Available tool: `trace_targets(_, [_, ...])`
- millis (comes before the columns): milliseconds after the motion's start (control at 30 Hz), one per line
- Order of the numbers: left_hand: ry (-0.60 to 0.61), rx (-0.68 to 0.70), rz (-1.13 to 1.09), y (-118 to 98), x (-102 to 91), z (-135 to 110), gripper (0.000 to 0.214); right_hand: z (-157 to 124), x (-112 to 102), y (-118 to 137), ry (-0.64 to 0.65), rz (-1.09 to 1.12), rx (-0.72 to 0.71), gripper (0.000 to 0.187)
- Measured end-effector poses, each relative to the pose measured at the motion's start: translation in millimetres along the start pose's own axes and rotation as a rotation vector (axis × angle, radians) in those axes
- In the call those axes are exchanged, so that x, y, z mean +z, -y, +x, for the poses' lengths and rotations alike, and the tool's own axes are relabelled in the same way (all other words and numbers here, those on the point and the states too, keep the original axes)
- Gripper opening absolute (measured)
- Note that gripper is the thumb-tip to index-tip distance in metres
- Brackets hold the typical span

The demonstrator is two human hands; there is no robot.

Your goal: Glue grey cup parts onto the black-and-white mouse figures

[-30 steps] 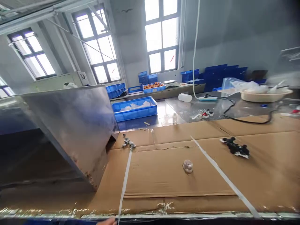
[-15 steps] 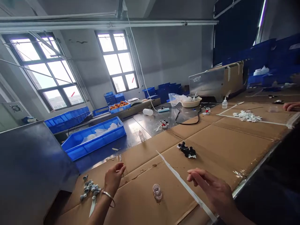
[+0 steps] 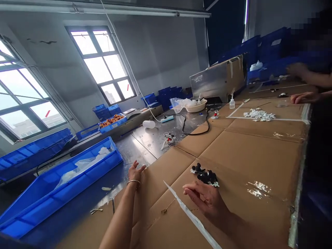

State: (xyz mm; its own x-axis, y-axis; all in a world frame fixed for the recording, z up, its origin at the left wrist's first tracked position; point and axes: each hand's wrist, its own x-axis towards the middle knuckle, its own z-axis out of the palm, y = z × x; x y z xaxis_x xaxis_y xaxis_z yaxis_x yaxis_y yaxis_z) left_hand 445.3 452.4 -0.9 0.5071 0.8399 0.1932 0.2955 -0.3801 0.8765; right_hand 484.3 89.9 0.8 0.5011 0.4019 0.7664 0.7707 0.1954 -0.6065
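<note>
My left hand (image 3: 136,172), with a bangle at the wrist, reaches out over the far edge of the cardboard (image 3: 166,162). Its fingers are apart and no held object shows. My right hand (image 3: 206,199) hovers over the cardboard with thumb and fingers drawn together; whatever may be between them is hidden. Just beyond it lies a small cluster of black, round-eared mouse-head pieces (image 3: 207,176) with white parts. A strip of white tape (image 3: 190,214) runs along the cardboard left of my right hand.
A blue crate (image 3: 85,173) with plastic bags stands at left. On the metal table are a mouse figure (image 3: 169,137), a white cylinder (image 3: 148,124) and a black cable (image 3: 184,129). White pieces (image 3: 258,114) lie farther right by a dropper bottle (image 3: 232,102) and another person's hand (image 3: 304,97).
My view has turned right and forward. My left hand has stretched toward the table and spread its fingers. My right hand has come nearer the black pieces. The clear cup has left view.
</note>
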Motion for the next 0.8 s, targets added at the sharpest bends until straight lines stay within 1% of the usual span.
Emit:
trace_targets(100, [0.015,-0.002,-0.078,-0.8,14.2,12.5,0.031,1.2,1.4,-2.2,0.016,-0.054,-0.012,0.033])
trace_targets(200, [0.025,0.01,-0.138,-5.0,17.3,16.9,0.023,1.6,2.6,-3.7,0.038,-0.1,-0.013,0.037])
trace_targets(267, [0.006,0.031,-0.153,-10.2,10.7,14.4,0.02,1.4,2.7,-4.0,0.054,-0.112,-0.017,0.037])
trace_targets(300, [-0.01,0.047,-0.15,-13.4,4.1,10.6,0.019,1.2,2.5,-4.0,0.062,-0.111,-0.019,0.037])
trace_targets(367, [-0.039,0.094,-0.124,-20.4,-16.1,-3.9,0.018,0.3,1.4,-3.8,0.076,-0.103,-0.019,0.035])
trace_targets(433, [-0.044,0.16,-0.077,-27.1,-44.2,-29.2,0.021,-0.5,0.1,-4.1,0.093,-0.087,-0.014,0.032])
trace_targets(467, [-0.032,0.198,-0.046,-30.1,-60.1,-46.3,0.024,-0.7,-0.5,-4.4,0.104,-0.079,-0.01,0.031])
trace_targets(567, [0.027,0.312,0.095,-37.0,-107.8,-111.5,0.036,-0.3,-1.2,-6.0,0.133,-0.059,0.006,0.03])
trace_targets(633, [0.042,0.395,0.235,-40.5,-134.2,-159.4,0.039,0.0,-0.7,-6.8,0.144,-0.053,0.015,0.03])
trace_targets(700, [0.059,0.5,0.384,-43.4,-152.8,-202.1,0.037,-0.1,0.1,-7.0,0.15,-0.05,0.027,0.029])
trace_targets(733, [0.079,0.564,0.449,-44.7,-158.8,-219.9,0.034,-0.3,0.5,-6.9,0.153,-0.049,0.034,0.028])
trace_targets(800, [0.142,0.703,0.553,-46.6,-164.7,-247.1,0.029,-0.8,1.1,-6.7,0.156,-0.052,0.048,0.027])
